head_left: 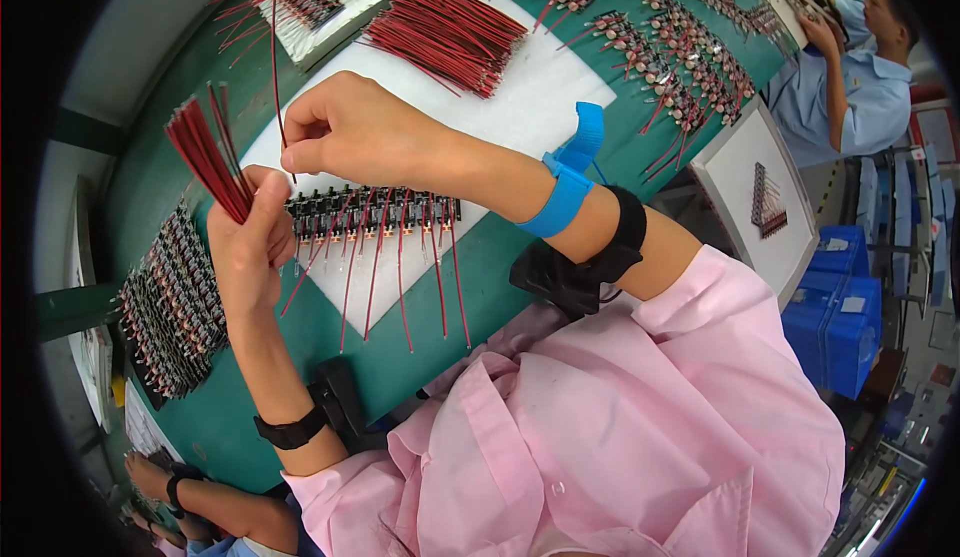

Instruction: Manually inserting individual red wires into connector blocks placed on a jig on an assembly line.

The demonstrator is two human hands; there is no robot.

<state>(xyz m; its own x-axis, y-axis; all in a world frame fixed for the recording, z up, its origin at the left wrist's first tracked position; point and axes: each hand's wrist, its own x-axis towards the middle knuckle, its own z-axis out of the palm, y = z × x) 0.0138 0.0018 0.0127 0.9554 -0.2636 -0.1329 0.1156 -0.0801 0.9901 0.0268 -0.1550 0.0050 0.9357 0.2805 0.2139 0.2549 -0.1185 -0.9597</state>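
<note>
Wire (pixel 276 67) end just beside the left end of a crosswise board strip (pixel 375 212)

The right hand (pixel 345 137) has thumb and forefinger pressed together on that one dark red wire (perhaps a red and black pair; it is too thin to tell), gripping it near its lower end. Most of its length runs up the view, away from the person, and only a short tip pokes out below the fingers.

The strip lies on the white sheet (pixel 565 77), below and to the right of that pinch, on the person's side of it. Its long axis runs left to right, so wire and strip stand roughly square to each other. This crossing, I judge, is the relation that counts: short tip to near left end, with little gap across the view, though the height between them cannot be read.

The left hand (pixel 245 242) is the nearer one. It curls around a bundle of red and dark wires (pixel 205 157), thumb folded over, the bundle slanting up and to the left. Its fingers come right up to the strip's left end; whether they touch it, I cannot tell. Red wires already trail from the strip toward the person, over the sheet's edge and the green table (pixel 490 267).
</note>
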